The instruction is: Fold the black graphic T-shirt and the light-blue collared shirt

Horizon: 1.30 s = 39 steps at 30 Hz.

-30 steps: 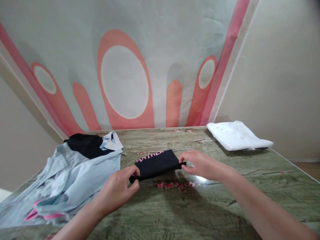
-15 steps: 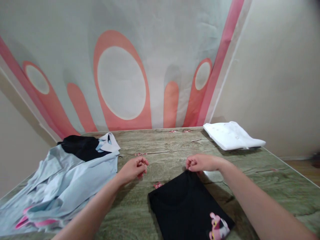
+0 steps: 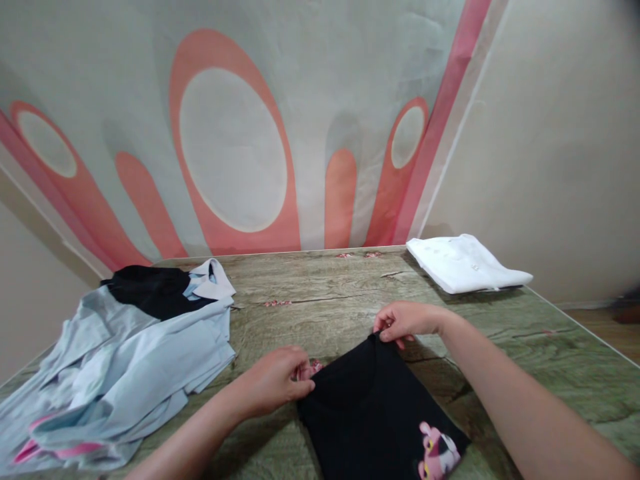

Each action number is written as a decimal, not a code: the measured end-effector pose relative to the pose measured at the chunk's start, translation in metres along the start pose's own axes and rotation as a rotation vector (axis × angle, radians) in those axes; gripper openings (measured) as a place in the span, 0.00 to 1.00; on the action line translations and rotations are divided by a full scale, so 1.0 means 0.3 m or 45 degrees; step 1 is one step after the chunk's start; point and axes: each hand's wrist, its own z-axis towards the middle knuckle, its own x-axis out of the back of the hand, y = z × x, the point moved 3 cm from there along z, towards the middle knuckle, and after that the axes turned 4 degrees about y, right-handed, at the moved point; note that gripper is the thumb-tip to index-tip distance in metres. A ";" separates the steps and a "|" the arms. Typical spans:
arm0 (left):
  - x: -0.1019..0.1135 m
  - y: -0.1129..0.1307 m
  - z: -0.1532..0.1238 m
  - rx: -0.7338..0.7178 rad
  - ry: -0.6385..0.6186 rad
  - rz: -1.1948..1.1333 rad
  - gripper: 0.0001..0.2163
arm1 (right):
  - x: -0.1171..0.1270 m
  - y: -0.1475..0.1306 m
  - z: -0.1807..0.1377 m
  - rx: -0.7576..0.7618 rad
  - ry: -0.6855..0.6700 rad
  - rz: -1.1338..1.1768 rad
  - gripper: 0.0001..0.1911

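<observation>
A black T-shirt with a pink cartoon print lies spread on the table in front of me, its neck end away from me. My left hand pinches the shirt's far left corner with closed fingers. My right hand is closed in a pinch on the far right corner. Both forearms reach in from the bottom edge of the view.
A heap of light blue shirts with a black garment on top lies at the left of the table. A folded white shirt sits at the far right corner. A patterned wall stands right behind the table.
The folded black shirt was lifted and opened out, and now lies spread flat nearer me. My left hand came down from mid-air and took the shirt's left corner.
</observation>
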 end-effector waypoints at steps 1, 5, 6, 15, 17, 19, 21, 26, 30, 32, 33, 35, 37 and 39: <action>0.003 -0.006 0.003 0.009 -0.019 -0.030 0.07 | -0.002 -0.002 0.002 -0.001 0.017 0.024 0.16; 0.050 -0.059 0.066 0.025 0.054 -0.099 0.05 | -0.013 -0.011 0.012 -0.028 0.110 0.118 0.15; 0.066 -0.078 0.093 0.022 0.114 -0.088 0.04 | -0.017 -0.014 0.015 -0.040 0.132 0.132 0.15; 0.100 -0.220 0.168 0.062 0.350 -0.075 0.10 | -0.015 -0.008 0.023 -0.047 0.186 0.085 0.14; 0.103 -0.237 0.134 0.139 0.302 -0.091 0.10 | -0.010 0.000 0.026 -0.020 0.174 0.114 0.15; 0.102 -0.248 0.109 0.227 0.199 -0.151 0.10 | -0.005 0.009 0.030 -0.001 0.166 0.138 0.17; 0.093 -0.252 0.101 0.302 0.089 -0.262 0.11 | -0.001 0.018 0.035 0.011 0.163 0.149 0.19; 0.064 -0.257 0.124 0.371 0.074 -0.440 0.11 | 0.005 0.029 0.042 0.045 0.144 0.182 0.18; 0.057 -0.251 0.133 0.308 0.093 -0.521 0.12 | 0.009 0.037 0.048 0.053 0.113 0.267 0.19; 0.056 -0.245 0.130 0.334 0.072 -0.584 0.15 | 0.011 0.042 0.050 0.044 0.093 0.306 0.21; 0.056 -0.242 0.128 0.357 0.065 -0.603 0.17 | 0.011 0.044 0.051 0.040 0.088 0.318 0.21; 0.058 -0.236 0.124 0.398 0.047 -0.618 0.19 | 0.013 0.049 0.053 0.037 0.082 0.329 0.22; 0.061 -0.233 0.123 0.416 0.012 -0.640 0.20 | 0.015 0.053 0.054 0.039 0.073 0.333 0.22; 0.063 -0.234 0.122 0.424 -0.019 -0.674 0.19 | 0.016 0.056 0.055 0.039 0.058 0.344 0.22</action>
